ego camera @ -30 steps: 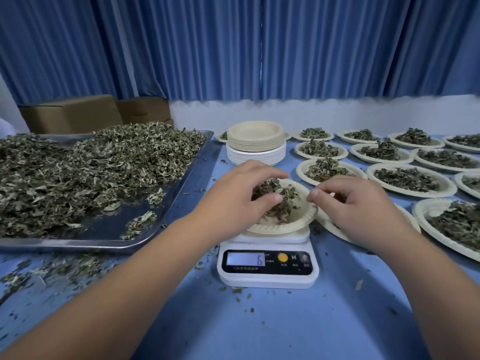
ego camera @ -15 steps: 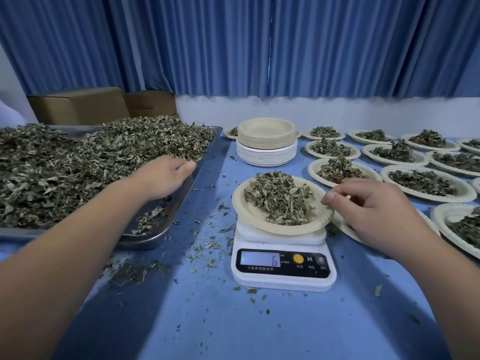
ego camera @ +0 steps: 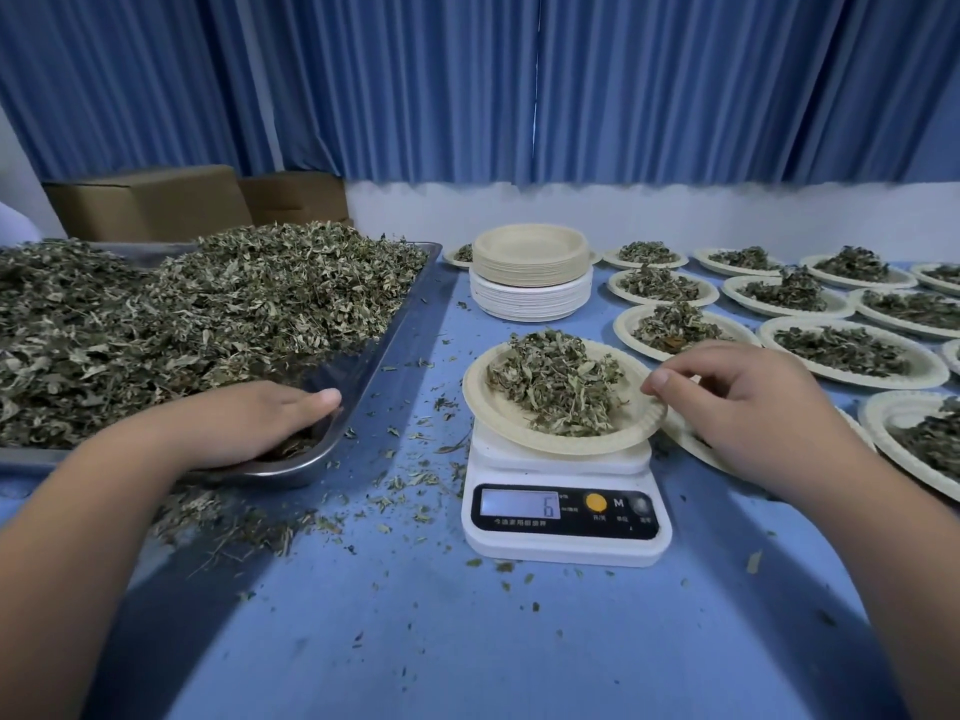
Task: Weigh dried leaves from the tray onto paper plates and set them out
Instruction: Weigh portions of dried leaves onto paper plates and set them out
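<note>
From my seat at the far end of the feed, the metal tray fills the 9 o'clock side of the blue table, heaped with dried leaves. Two cardboard boxes stand behind it at about 10 o'clock. My left hand lies in the tray's near right corner, thumb stretched out toward 3 o'clock and fingers curled down into the leaves. They are hidden under the palm, so I cannot tell whether they grip any. Leaf crumbs litter the table just in front of the tray.

At 12 o'clock from the scale sits a stack of empty paper plates. The white digital scale is at centre, its display reading 6. On it rests a paper plate carrying a mound of leaves.

My right hand is at the plate's 3 o'clock edge, fingers curled, the thumb tip touching the rim. Whether it pinches the rim I cannot tell. Beyond it, from 1 to 3 o'clock, filled plates lie in rows, close together. A blue curtain hangs across the back.
</note>
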`<state>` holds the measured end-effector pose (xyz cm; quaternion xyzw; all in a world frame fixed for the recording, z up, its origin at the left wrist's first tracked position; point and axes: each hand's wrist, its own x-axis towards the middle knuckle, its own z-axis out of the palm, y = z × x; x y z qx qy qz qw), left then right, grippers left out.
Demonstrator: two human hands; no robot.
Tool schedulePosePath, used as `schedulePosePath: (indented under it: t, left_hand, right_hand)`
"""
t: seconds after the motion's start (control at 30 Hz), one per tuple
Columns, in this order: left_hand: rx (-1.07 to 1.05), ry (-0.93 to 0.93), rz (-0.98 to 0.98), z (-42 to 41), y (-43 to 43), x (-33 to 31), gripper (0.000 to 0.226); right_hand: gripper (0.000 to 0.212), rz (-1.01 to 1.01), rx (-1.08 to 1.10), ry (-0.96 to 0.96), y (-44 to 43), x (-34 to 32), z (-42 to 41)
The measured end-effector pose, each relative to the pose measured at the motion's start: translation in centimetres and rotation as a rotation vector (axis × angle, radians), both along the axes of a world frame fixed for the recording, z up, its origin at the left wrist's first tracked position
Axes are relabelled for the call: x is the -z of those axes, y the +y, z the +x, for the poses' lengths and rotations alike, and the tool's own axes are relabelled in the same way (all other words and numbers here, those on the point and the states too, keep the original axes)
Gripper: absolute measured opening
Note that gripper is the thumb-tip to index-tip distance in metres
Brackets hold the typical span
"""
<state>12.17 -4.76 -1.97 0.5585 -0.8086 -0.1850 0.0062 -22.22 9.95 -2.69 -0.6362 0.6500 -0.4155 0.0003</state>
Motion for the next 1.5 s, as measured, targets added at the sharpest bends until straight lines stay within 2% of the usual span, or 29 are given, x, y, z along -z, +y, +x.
schedulePosePath:
  t: [0.2, 0.33, 0.6, 0.83, 0.97, 1.13, 1.3, 1.5]
  left_hand:
    - [-0.045, -0.056, -0.075, -0.8, 2.7, 0.0, 0.085]
    - [-0.032, -0.155, -0.203, -0.9, 4.2, 0.5, 0.088]
    - [-0.092, -0.269, -0.486, -2.2, 5.3, 1.4, 0.068]
    - [-0.117, -0.171, -0.537, -2.3, 5.0, 1.8, 0.062]
    - [-0.119, -0.051, -0.526, -2.4, 4.5, 2.2, 0.064]
    - [-0.219, 0.249, -0.466, -1.7, 3.6, 1.9, 0.059]
    - [-0.319, 0.467, -0.517, -2.4, 3.7, 0.1, 0.057]
    - [-0.186, 0.772, -0.483, -8.7, 3.6, -2.9, 0.052]
  right_hand:
    - [0.022, -0.002, 0.017, 0.000, 0.2, -0.1, 0.0]
    - [0.021, 0.004, 0.014, 0.005, 0.2, -0.1, 0.1]
    - [0.022, 0.026, -0.010, 0.019, 0.2, -0.1, 0.5]
    - [0.022, 0.018, -0.019, -0.012, 0.2, -0.1, 0.4]
    - [0.026, 0.012, -0.024, -0.009, 0.1, 0.0, 0.2]
    - [0.024, 0.013, -0.025, -0.038, 0.1, 0.0, 0.0]
    - [0.017, 0.001, -0.005, -0.045, 0.0, 0.0, -0.3]
    - [0.018, 0.009, -0.003, -0.086, -0.1, 0.1, -0.3]
